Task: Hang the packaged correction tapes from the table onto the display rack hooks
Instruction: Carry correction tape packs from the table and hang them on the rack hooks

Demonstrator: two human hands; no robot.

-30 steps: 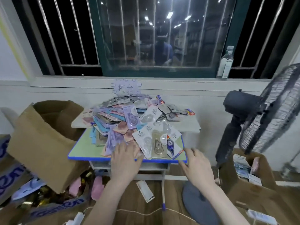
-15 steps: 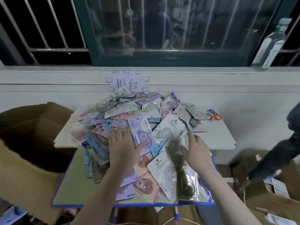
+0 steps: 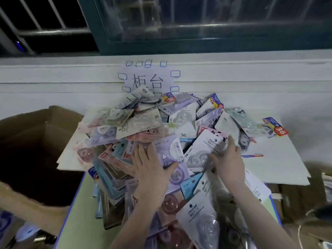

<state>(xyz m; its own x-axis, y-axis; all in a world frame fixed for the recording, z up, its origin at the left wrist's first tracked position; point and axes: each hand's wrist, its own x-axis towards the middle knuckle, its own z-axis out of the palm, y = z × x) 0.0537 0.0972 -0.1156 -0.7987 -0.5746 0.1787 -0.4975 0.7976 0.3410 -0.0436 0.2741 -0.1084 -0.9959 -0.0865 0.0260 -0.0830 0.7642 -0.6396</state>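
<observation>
We see the packaged correction tapes (image 3: 161, 133) heaped loose on the table (image 3: 80, 209), spilling over a white board (image 3: 280, 164) at the back. Left hand (image 3: 150, 169) lies flat on the heap, fingers spread and straight, gripping nothing. Right hand (image 3: 229, 163) sits on a white pack (image 3: 203, 150), fingers over its top edge (real grip or just touching, we cannot tell). Open cardboard box (image 3: 34, 141) just left of the table. Paper sign (image 3: 148, 79) on the wall behind the heap, window frame (image 3: 179, 45) above it.
</observation>
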